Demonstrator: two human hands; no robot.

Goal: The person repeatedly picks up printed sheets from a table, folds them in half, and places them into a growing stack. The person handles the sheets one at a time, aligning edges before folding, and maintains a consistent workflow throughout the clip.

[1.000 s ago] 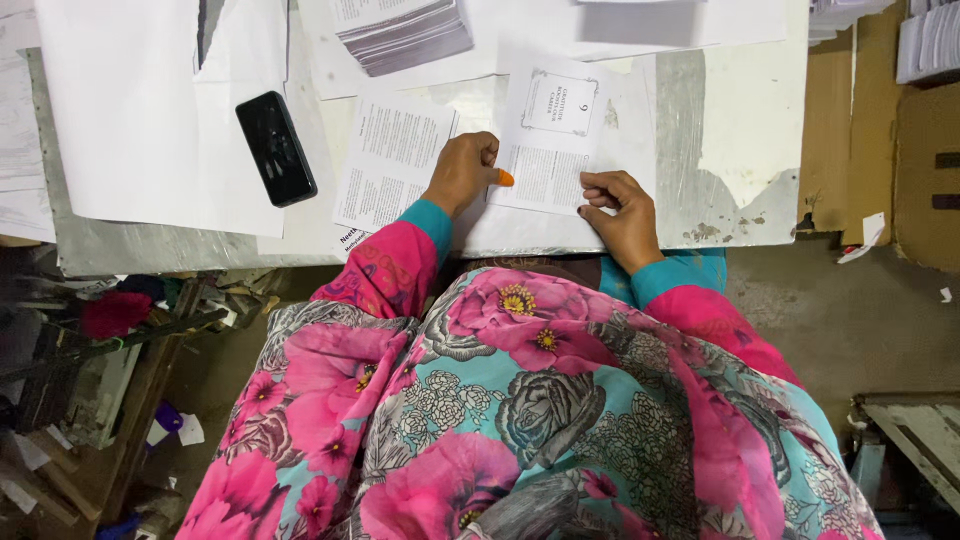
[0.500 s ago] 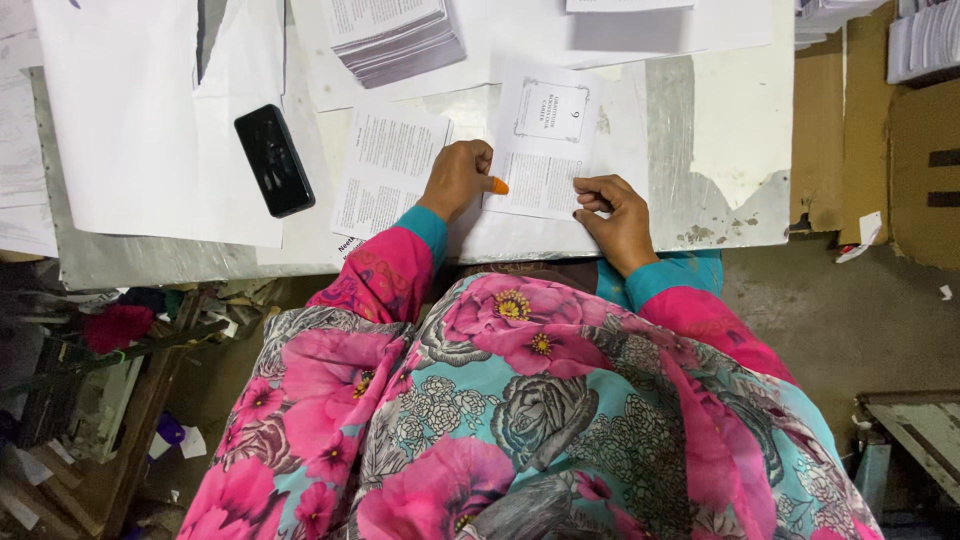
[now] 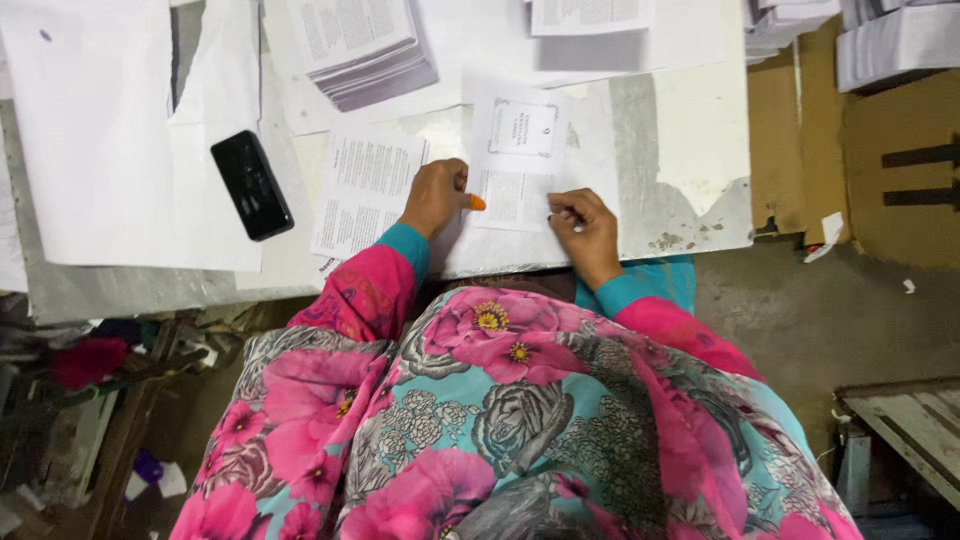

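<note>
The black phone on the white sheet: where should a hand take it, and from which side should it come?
Take the black phone across its two long edges, coming from above. It lies flat and slanted on the white sheet, nothing touching it, so both long edges are free. The left hand is nearer; it rests on the printed leaflets.

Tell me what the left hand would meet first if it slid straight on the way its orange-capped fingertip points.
The left hand points toward the right hand. It would first cross the printed sheet it already touches, then probably reach that hand.
</note>
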